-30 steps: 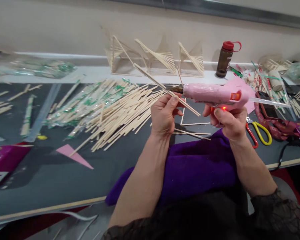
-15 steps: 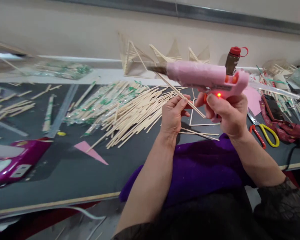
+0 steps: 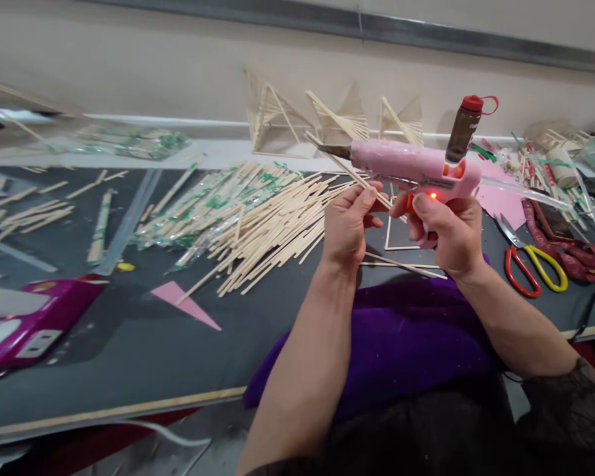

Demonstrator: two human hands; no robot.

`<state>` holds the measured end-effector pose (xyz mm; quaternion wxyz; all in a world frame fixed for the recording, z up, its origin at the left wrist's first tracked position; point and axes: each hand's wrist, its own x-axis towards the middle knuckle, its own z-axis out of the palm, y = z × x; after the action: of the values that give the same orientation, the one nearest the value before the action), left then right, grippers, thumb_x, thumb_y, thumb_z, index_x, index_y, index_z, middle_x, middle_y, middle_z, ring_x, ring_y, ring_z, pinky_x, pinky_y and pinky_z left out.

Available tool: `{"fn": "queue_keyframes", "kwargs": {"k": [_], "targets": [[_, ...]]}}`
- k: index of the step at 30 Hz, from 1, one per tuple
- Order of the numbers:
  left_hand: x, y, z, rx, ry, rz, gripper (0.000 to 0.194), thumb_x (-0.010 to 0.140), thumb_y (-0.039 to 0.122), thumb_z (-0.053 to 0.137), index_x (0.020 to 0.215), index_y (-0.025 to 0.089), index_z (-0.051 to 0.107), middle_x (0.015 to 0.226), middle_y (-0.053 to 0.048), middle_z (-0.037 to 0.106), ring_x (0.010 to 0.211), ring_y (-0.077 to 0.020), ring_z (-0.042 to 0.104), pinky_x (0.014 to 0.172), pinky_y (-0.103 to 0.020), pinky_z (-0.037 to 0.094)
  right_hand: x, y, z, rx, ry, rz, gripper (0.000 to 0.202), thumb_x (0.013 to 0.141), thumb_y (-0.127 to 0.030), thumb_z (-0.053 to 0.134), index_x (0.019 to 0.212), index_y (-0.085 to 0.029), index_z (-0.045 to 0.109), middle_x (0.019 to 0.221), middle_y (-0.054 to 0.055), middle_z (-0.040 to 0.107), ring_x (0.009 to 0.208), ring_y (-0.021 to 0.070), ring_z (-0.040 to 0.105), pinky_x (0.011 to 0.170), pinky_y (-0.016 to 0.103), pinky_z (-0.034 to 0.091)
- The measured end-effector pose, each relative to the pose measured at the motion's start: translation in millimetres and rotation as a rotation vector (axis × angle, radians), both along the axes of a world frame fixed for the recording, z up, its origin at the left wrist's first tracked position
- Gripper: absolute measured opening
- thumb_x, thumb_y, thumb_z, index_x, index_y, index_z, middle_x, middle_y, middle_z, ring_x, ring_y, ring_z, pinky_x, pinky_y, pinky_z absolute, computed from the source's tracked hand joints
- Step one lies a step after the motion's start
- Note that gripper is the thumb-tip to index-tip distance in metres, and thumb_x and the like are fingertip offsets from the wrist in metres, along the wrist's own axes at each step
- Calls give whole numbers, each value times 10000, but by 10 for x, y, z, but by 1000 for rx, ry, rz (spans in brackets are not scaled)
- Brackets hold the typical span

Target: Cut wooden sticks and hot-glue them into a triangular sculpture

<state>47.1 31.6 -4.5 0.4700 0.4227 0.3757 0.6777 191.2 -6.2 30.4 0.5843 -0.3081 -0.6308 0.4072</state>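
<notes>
Pinched in the fingers of my left hand (image 3: 346,221) are thin wooden sticks (image 3: 350,170), which slant up to the left. My right hand (image 3: 449,228) is wrapped round the handle of a pink glue gun (image 3: 401,160) with a red light lit. The gun's dark nozzle lies at the upper end of the sticks; whether it touches them I cannot tell. Below and behind my hands, a square stick frame (image 3: 401,248) lies on the dark table (image 3: 178,360), partly hidden. Loose sticks (image 3: 277,231) are heaped to the left of my left hand.
Stick models (image 3: 277,119) stand by the wall, near a dark bottle (image 3: 462,132) with a red cap. Scissors (image 3: 523,261) lie at the right beside a maroon strap (image 3: 580,254). At the left are a purple device (image 3: 44,324), wrapped sticks (image 3: 213,205) and a pink triangle (image 3: 186,305).
The glue gun has shifted slightly, its nozzle now at the sticks' upper end. My left hand still pinches the sticks. The whole view has moved a little, so the table items appear slightly shifted.
</notes>
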Motion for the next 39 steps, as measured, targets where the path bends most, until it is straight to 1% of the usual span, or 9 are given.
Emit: {"fn": "queue_keyframes", "kwargs": {"k": [3, 6, 11, 15, 19, 24, 30, 35, 39], "targets": [[-123, -5, 65, 20, -3, 56, 187, 777, 398, 827, 774, 236, 733, 685, -7, 714, 593, -119, 680, 397, -173, 442, 69, 19, 106, 2, -35, 15, 384, 868, -589, 662, 765, -220, 678, 646, -4, 626, 497, 95, 517, 421, 240, 439], [-247, 7, 95, 25, -12, 100, 186, 776, 401, 823, 768, 242, 727, 740, -10, 745, 643, -132, 711, 395, -170, 452, 112, 78, 158, -16, -101, 64, 394, 834, -591, 706, 765, -204, 677, 652, -11, 639, 482, 76, 500, 421, 224, 433], [-461, 58, 83, 36, 5, 169, 181, 790, 433, 815, 830, 270, 748, 796, -15, 773, 712, -157, 739, 410, -188, 479, 211, 157, 98, -42, -151, 84, 411, 801, -583, 750, 779, -179, 681, 684, 2, 678, 457, 59, 490, 411, 214, 417], [-571, 98, 41, 36, 24, 208, 197, 815, 482, 792, 883, 300, 761, 872, -25, 789, 807, -182, 761, 436, -209, 499, 341, 90, 17, -82, -166, 70, 364, 809, -523, 759, 823, -163, 707, 725, 21, 714, 453, 59, 496, 403, 215, 405], [-583, 123, -1, 60, 14, 231, 222, 818, 513, 783, 913, 313, 770, 903, -20, 790, 807, -175, 761, 453, -216, 507, 445, 26, -4, -99, -172, 55, 366, 792, -528, 772, 825, -168, 712, 755, 19, 726, 460, 54, 494, 404, 209, 396], [-603, 133, -5, 52, 46, 250, 227, 834, 523, 762, 911, 309, 761, 909, -24, 791, 779, -171, 757, 442, -219, 496, 490, 30, 27, -88, -188, 38, 382, 798, -554, 764, 753, -182, 690, 539, -49, 560, 448, 65, 465, 413, 208, 381], [-601, 136, -5, 52, -16, 259, 234, 815, 497, 784, 910, 286, 747, 920, -27, 788, 831, -190, 765, 436, -211, 487, 490, 9, 1, -77, -201, 2, 361, 814, -524, 753, 730, -191, 641, 589, -39, 583, 440, 62, 441, 401, 219, 374], [-574, 122, 2, 35, -45, 247, 227, 807, 485, 801, 921, 296, 746, 936, -18, 786, 854, -194, 762, 438, -228, 483, 490, -29, -29, -6, -268, -91, 315, 843, -443, 745, 679, -208, 616, 559, -42, 489, 499, 96, 452, 444, 251, 392], [-553, 109, 18, 42, -58, 227, 210, 805, 460, 813, 909, 295, 739, 891, 7, 782, 830, -180, 756, 444, -238, 480, 484, -69, -11, 52, -319, -133, 343, 843, -421, 752, 630, -211, 585, 575, -32, 476, 538, 106, 456, 476, 265, 393]]}}
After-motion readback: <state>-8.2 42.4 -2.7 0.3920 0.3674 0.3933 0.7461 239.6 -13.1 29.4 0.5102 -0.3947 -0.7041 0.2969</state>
